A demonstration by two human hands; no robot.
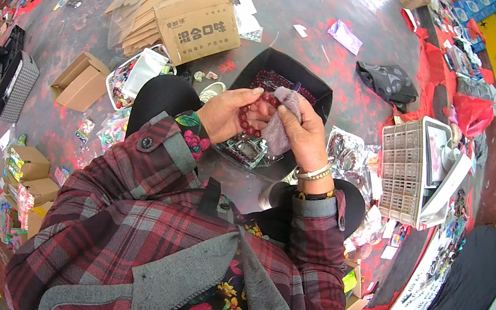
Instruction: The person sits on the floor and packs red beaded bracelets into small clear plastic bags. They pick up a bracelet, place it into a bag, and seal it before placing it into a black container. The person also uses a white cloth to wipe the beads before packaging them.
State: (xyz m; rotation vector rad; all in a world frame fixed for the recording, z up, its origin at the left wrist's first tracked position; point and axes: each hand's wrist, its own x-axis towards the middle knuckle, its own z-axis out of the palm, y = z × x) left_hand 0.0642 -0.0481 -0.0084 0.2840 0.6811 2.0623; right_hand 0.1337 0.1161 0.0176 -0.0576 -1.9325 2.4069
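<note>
A bracelet of dark red beads [244, 118] hangs from my left hand [227, 113], its thumb and fingers closed on the strand. My right hand [308, 136] grips a greyish-purple cloth [277, 135] and presses it near the beads; the fingers behind the cloth are hidden. Under both hands stands a black open box [321, 90] between my knees. Inside it lie more dark red beads [266, 78] and some clear plastic packets [247, 152]. A pale bracelet circles my right wrist.
Beyond the box, a printed cardboard carton [196, 25] leans beside flattened cardboard [143, 17]. To the right stands a beige plastic crate [401, 172] holding white items, with clear bags [348, 153] next to it. A small open carton [80, 81] and a white tub [143, 73] are on the left.
</note>
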